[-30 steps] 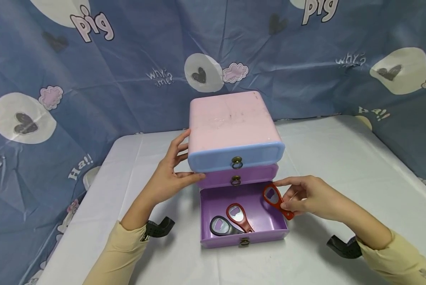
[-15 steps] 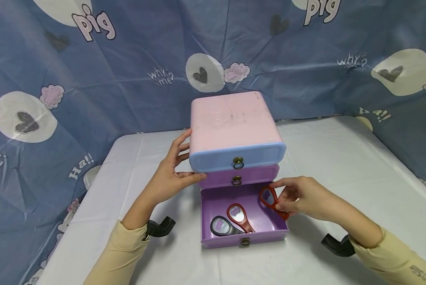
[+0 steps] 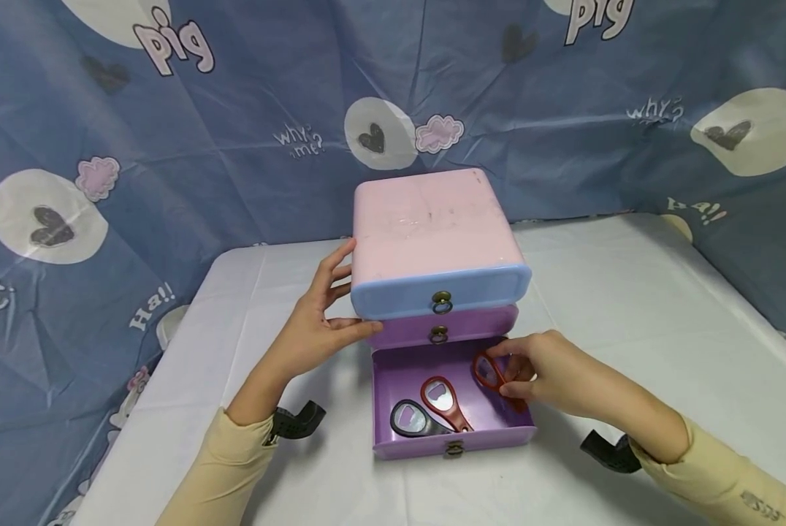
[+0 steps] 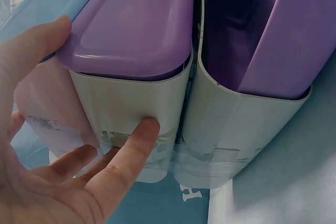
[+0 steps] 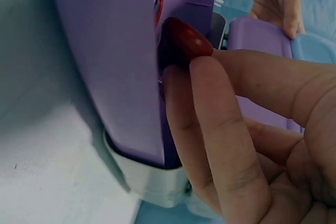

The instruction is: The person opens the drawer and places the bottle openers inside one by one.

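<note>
The right hand (image 3: 551,372) pinches a red bottle opener (image 3: 488,371) between thumb and fingertips, inside the open bottom drawer (image 3: 426,365) near its right wall. To the left of that grip, a second red opener (image 3: 444,403) and a black opener (image 3: 409,418) lie on the drawer floor. The left hand (image 3: 310,332), fingers straight and spread, presses against the left side of the drawer box (image 3: 432,234), thumb under the blue drawer front (image 3: 393,296). The box stands on a white table (image 3: 630,292).
</note>
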`<state>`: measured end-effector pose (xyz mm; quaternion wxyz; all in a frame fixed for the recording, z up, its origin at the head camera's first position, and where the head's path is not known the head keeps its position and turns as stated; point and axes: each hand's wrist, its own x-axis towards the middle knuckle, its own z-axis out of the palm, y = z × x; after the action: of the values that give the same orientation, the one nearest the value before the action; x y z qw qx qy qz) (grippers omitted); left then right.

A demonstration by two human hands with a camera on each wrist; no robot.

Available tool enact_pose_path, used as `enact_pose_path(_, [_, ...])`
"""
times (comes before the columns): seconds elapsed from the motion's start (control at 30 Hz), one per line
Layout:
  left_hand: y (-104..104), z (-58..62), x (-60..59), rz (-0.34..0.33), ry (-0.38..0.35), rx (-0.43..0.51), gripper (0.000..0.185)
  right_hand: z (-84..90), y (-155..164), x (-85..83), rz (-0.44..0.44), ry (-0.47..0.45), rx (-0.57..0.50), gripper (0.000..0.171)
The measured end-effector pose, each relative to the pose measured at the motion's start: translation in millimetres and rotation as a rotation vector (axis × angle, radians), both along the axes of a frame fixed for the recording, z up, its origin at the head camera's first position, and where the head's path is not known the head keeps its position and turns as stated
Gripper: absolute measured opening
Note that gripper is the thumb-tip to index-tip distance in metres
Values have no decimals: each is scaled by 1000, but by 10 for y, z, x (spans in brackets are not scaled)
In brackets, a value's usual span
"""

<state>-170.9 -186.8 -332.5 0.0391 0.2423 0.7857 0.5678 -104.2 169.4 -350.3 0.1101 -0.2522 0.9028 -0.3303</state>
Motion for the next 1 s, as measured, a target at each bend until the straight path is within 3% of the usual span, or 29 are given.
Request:
enact_pose_path(0.33, [16, -8, 0, 0, 1, -8, 118, -18, -92, 11, 55, 27, 24, 35])
enact_pose_path(0.63, [-5, -9, 0, 4, 15, -20, 118, -51, -151, -3, 42, 110, 76, 33])
enact_pose_path(1.0, [-13, -18, 10, 6, 19, -19, 118, -24, -134, 60, 31, 107, 6, 26])
